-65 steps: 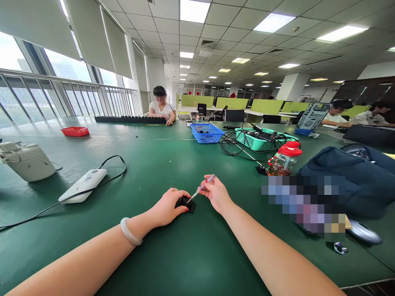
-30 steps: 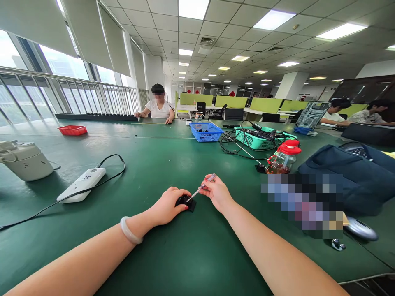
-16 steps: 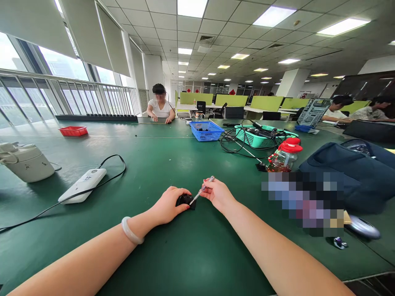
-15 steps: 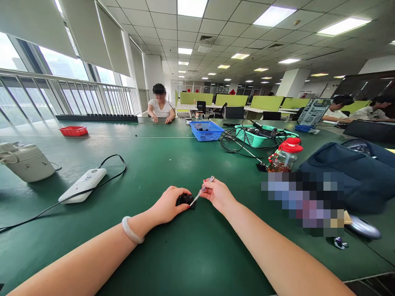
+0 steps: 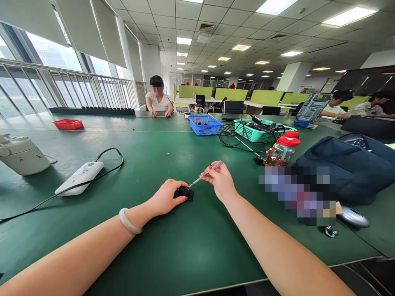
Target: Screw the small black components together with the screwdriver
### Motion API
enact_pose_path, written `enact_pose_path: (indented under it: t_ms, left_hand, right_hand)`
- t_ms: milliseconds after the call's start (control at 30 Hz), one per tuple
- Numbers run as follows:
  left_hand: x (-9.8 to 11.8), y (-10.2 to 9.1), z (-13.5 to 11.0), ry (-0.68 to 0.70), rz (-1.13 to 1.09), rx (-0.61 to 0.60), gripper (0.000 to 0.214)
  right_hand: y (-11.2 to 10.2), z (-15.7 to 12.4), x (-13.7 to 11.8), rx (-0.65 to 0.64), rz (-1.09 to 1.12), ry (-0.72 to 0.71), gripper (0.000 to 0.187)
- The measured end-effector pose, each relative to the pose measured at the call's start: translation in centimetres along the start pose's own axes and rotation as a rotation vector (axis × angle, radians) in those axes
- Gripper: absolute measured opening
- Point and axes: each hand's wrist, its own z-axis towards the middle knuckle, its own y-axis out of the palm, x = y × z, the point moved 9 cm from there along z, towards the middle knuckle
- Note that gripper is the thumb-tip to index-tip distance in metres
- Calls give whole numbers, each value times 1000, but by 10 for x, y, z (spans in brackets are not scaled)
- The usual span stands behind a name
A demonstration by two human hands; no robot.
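Note:
A small black part (image 5: 184, 192) lies on the green table (image 5: 173, 246) in front of me. My left hand (image 5: 165, 196) is closed over its left side and pins it to the mat; a pale bangle (image 5: 128, 221) sits on that wrist. My right hand (image 5: 219, 180) pinches a thin clear-handled screwdriver (image 5: 206, 174), slanted down to the left. Its metal tip rests at the top of the black part.
A white device (image 5: 77, 177) with a black cable and a cream appliance (image 5: 22, 154) lie at left. A red-lidded jar (image 5: 282, 151), a dark blue bag (image 5: 342, 168), blue (image 5: 205, 124) and green (image 5: 256, 135) baskets stand right and behind. People sit at the far edge and at right.
My right hand has lifted slightly and drawn the screwdriver back up to the right. The left hand stays on the black part. My head has shifted, so the view sits a little lower.

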Motion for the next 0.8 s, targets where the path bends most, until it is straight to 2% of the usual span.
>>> enact_pose_path:
  t_ms: [200, 533, 800]
  left_hand:
    - [2, -1, 0, 15, 4, 7, 34]
    - [1, -1, 0, 15, -1, 10, 35]
    - [5, -2, 0, 25, -16, 4, 32]
  right_hand:
    - [1, 1, 8, -18, -17, 23, 37]
    - [-8, 3, 30, 57, 28, 229, 29]
    - [-8, 1, 34, 57, 55, 301, 27]
